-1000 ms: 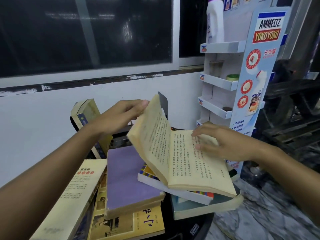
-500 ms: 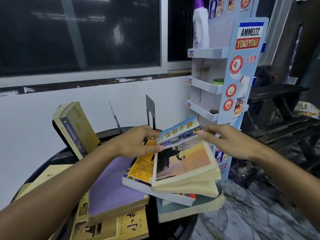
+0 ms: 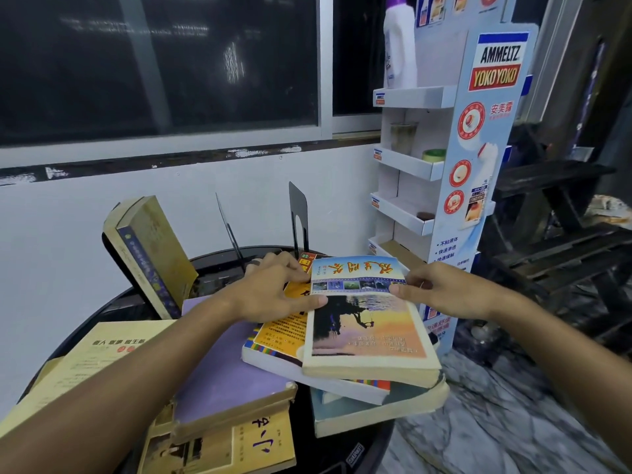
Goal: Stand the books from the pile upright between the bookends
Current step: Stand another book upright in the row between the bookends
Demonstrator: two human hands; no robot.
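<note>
From the head view we look down on a round black table (image 3: 219, 258) strewn with books. On the right side of it a pile of three lies flat: a grey-blue book (image 3: 376, 413) at the bottom, an orange-covered book (image 3: 278, 336) on that, and a sunset-cover book (image 3: 367, 328) on top, closed and face up.

Both hands are on the top book. The left hand (image 3: 270, 292) grips its far left corner, thumb laid on the cover's left edge and fingers curled over the corner. The right hand (image 3: 444, 292) grips the right edge, thumb on the cover and fingers curled round the side; we cannot tell whether they reach beneath it. The book rests on the pile.

Behind the hands stand two black bookends, a broad bookend (image 3: 299, 213) just beyond the pile and a thin bookend (image 3: 227, 224) to its left, with bare table between them. Further left an olive book (image 3: 152, 248) leans tilted. Nearer us lie a purple book (image 3: 225, 371), a yellow book (image 3: 263, 443) under it, and a cream book (image 3: 92, 366). To the right rises a cardboard display stand (image 3: 494, 131) with a white bottle (image 3: 398, 46) on its top shelf.
</note>
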